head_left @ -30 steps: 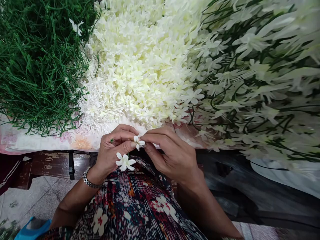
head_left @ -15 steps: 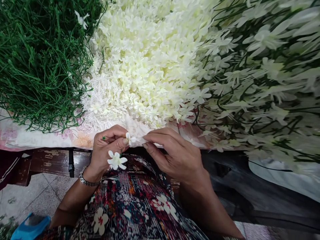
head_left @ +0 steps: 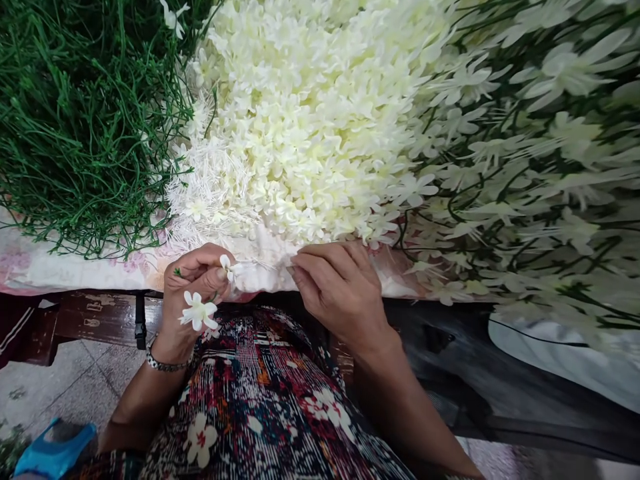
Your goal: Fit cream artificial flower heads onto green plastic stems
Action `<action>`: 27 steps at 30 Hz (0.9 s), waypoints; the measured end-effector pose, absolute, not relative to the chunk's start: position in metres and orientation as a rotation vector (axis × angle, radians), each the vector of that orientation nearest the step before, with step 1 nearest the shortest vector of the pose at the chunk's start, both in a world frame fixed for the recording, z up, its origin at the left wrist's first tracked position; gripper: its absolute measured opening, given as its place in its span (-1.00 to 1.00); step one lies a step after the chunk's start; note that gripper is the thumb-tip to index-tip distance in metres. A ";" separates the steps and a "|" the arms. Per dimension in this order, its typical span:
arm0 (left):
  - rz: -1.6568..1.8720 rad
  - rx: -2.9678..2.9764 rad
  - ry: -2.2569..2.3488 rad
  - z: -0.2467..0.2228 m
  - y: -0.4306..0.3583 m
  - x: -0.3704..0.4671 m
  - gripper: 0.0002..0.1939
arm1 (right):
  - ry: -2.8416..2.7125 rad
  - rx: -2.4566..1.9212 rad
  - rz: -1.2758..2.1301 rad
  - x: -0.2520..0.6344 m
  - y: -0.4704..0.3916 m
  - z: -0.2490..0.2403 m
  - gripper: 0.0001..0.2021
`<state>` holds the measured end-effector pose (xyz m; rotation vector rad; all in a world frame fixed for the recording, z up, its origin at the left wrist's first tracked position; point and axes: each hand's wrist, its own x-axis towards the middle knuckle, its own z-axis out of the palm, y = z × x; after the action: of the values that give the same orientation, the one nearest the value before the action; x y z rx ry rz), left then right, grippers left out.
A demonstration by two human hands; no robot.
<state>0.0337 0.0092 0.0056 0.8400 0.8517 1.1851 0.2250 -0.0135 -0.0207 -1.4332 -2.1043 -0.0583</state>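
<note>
My left hand [head_left: 193, 287], with a bracelet at the wrist, pinches a green stem that carries white flowers. One white flower [head_left: 199, 311] hangs below the thumb, and a smaller white bloom [head_left: 227, 267] shows at the fingertips. A green tip [head_left: 177, 272] pokes out by the knuckles. My right hand [head_left: 337, 283] is apart from it, over the cloth edge, fingertips pressed together; what they hold, if anything, is too small to make out. Beyond my hands lies a heap of cream-white petals [head_left: 320, 133], with thin white strands [head_left: 215, 177] at its left.
Green artificial stems [head_left: 90, 133] are piled at the left, finished-looking white flowers on stems [head_left: 500, 160] at the right. A floral cloth [head_left: 65, 270] covers the table edge. A wooden bench [head_left: 107, 317] and a blue plastic object [head_left: 55, 447] are at lower left.
My left hand has moved left with the flowers. The gap between my hands has widened, and my right fingertips no longer reach close to the small bloom. The view has shifted slightly.
</note>
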 end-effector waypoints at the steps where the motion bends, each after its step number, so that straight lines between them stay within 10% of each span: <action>1: 1.177 0.828 0.844 0.005 0.008 0.034 -0.95 | -2.091 -1.427 -0.058 0.226 -0.014 -0.020 -0.89; 27: 1.030 1.017 0.770 0.001 -0.002 0.046 -0.93 | -1.952 -1.099 0.429 0.206 -0.021 0.009 -0.76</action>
<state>0.0459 -0.0020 0.0012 1.0175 0.7702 1.0297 0.2057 -0.0213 0.0091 -1.0993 -1.9518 0.4285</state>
